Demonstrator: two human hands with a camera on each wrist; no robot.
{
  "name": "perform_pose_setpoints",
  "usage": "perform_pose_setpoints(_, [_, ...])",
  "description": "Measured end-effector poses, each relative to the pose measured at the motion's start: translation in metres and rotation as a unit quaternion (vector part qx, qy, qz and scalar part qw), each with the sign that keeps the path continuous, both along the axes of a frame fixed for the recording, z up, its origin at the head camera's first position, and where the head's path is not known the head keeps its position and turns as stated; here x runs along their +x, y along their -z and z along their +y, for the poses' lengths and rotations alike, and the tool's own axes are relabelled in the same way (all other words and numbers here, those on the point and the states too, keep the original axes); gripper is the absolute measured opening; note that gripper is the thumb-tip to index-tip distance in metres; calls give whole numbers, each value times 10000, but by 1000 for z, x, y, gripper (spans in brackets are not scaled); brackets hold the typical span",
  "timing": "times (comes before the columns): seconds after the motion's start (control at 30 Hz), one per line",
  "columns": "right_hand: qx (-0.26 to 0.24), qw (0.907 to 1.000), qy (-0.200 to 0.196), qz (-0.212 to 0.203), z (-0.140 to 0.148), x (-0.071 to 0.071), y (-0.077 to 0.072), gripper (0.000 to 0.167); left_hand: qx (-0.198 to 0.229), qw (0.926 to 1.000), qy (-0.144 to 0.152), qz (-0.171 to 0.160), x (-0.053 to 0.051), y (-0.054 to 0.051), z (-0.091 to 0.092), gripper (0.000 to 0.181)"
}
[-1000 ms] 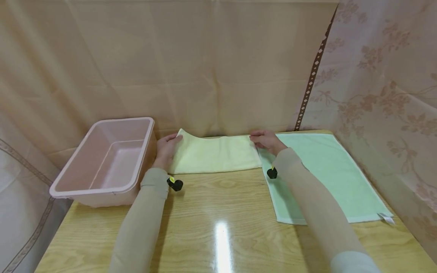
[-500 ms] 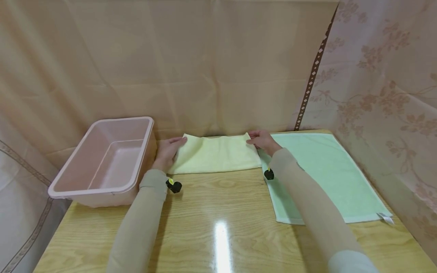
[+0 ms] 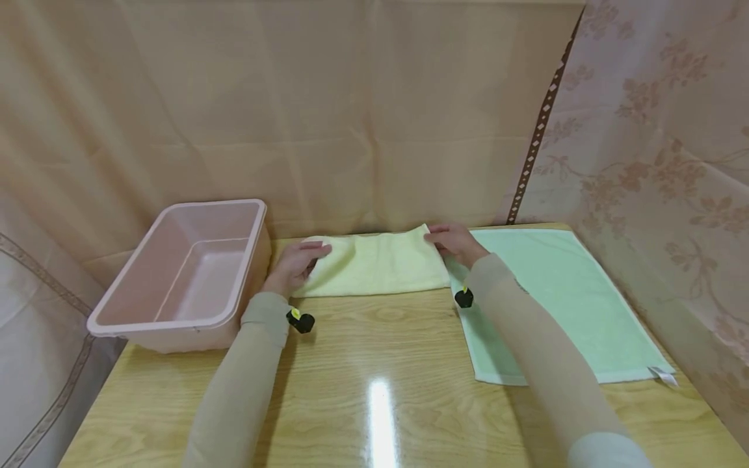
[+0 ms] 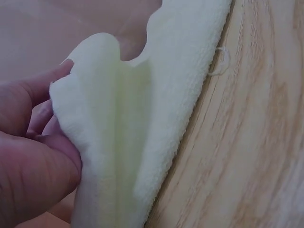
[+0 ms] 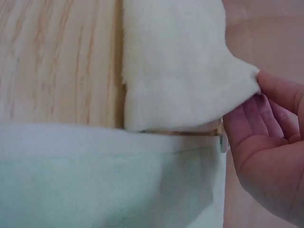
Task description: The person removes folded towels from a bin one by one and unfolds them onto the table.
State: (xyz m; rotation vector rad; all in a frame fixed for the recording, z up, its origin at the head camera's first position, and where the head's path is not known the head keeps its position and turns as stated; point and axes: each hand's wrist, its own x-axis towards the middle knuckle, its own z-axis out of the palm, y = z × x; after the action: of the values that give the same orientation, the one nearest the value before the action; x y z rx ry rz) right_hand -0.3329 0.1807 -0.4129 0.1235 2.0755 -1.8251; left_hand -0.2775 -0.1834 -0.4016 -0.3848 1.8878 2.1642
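A pale yellow towel (image 3: 380,265), folded into a long strip, lies along the table's back edge. At its left end my left hand (image 3: 291,265) pinches the far corner, and the cloth curls up there; the left wrist view shows the raised towel edge (image 4: 102,95) between thumb and fingers. My right hand (image 3: 459,242) pinches the far right corner, lifted a little, as the right wrist view shows at the towel tip (image 5: 249,78). Beside the right hand, partly under that forearm, a light green towel (image 3: 567,305) is spread flat.
A pink plastic basin (image 3: 225,322) stands on the left of the wooden table (image 3: 333,390), close to my left hand. A beige curtain (image 3: 246,117) hangs directly behind the table. A flowered curtain (image 3: 661,162) closes off the right side.
My left hand has moved a little to the right, bringing the yellow towel's left corner inward. The right corner has come up in my right hand. The basin and green towel stay put.
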Motion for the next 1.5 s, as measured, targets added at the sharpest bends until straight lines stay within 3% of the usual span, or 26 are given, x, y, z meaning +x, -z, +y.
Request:
perform_pose_setpoints(0.13, [-451, 9989, -118, -72, 3, 6, -8, 52, -272, 9991, 304, -72, 7, -5, 5, 49])
perform_pose_setpoints(0.3, [-704, 9970, -156, -294, 2, 12, -17, 51, -617, 9960, 646, 12, 20, -15, 10, 54])
perform_pose_setpoints(0.53, [-1172, 9907, -566, -408, 4, 31, -33, 20, -1125, 9907, 764, 8, 41, -29, 11, 55])
perform_pose_setpoints(0.73, [-1467, 9850, -842, -340, 12, 52, -40, 9, -895, 9927, 804, -105, 57, -29, 7, 54])
perform_pose_setpoints(0.97, [-1555, 9820, -991, -421, 24, 71, -34, 7, -804, 9927, 899, -22, 74, -28, -1, 55])
perform_pose_setpoints(1.07, [-1418, 9833, -1097, -317, 27, 78, -32, 6, -947, 9910, 940, 133, 81, -26, -5, 53])
perform_pose_setpoints(1.17, [-1303, 9842, -1180, -219, 29, 83, -30, 3, -1083, 9872, 1054, 507, 86, -24, -8, 51])
perform_pose_setpoints(1.23, [-1193, 9846, -1271, -128, 29, 85, -28, 2, -1297, 9806, 1204, 841, 89, -22, -10, 49])
perform_pose_setpoints(1.33, [-925, 9847, -1475, 67, 30, 88, -27, 14, -1728, 9615, 1680, 1320, 92, -22, -13, 47])
perform_pose_setpoints(1.43, [-324, 9849, -1652, 404, 29, 90, -28, 33, -2417, 9269, 2325, 1688, 96, -24, -15, 40])
perform_pose_setpoints(1.5, [285, 9799, -1786, 842, 29, 93, -29, 42, -2695, 9013, 2797, 1920, 98, -26, -15, 33])
